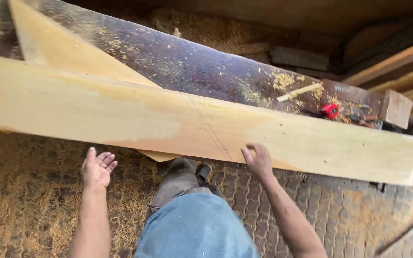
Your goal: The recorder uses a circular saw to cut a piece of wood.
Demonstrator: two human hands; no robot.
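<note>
Fingers of the right hand [258,160] curl loosely on the near edge of a long pale plank [168,122] lying across a dark, sawdust-flecked workbench [192,67]. Left hand [97,167] hangs open, fingers spread, touching nothing, above the sawdust-strewn paved floor [29,191]. A red tape measure [331,111] sits beyond.
</note>
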